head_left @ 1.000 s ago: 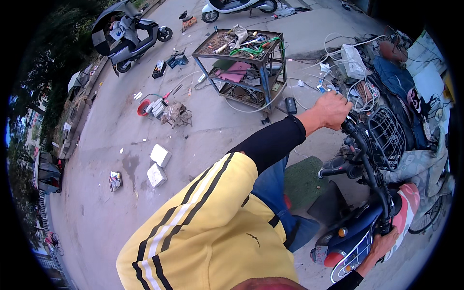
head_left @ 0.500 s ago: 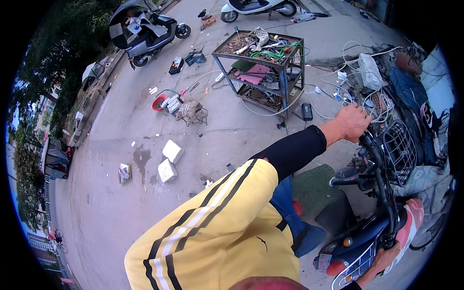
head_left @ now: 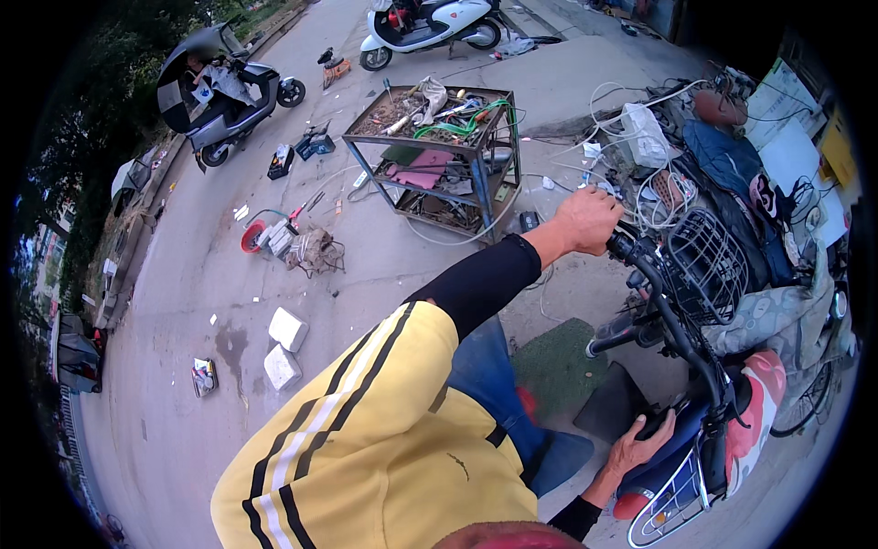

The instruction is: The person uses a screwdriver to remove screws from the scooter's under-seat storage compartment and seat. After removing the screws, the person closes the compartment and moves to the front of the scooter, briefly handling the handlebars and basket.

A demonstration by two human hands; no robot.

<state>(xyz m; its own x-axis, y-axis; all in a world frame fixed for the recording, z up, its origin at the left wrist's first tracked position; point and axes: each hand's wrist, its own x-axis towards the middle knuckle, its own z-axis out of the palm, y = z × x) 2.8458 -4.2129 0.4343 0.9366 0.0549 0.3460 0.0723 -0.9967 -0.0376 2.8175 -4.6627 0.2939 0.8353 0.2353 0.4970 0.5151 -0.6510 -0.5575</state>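
Note:
In front of me at the right stands an electric bike with a dark curved handlebar (head_left: 672,316), a black wire basket (head_left: 709,265), and a metal rack (head_left: 672,499) beside a red light. My left hand (head_left: 590,220) is closed round the handlebar's far grip, with the arm stretched out. My right hand (head_left: 640,446), low near the bike's blue body, has its thumb and fingers curled about a small black part. Whether that part belongs to the bike is unclear. A pink-and-white cloth (head_left: 757,412) lies over the bike beyond this hand.
A metal tool cart (head_left: 430,137) loaded with tools stands ahead. Cables (head_left: 640,197), a white bag (head_left: 646,134) and clutter lie at the right. White blocks (head_left: 288,329), a small box (head_left: 204,376) and a wire-frame stool (head_left: 315,253) sit on the ground leftward. Two scooters (head_left: 430,32) (head_left: 229,96) are parked farther off.
My right hand has moved left and up from beside the pink-and-white cloth to the small black part. My left hand stays on the grip. The whole scene has shifted left in view.

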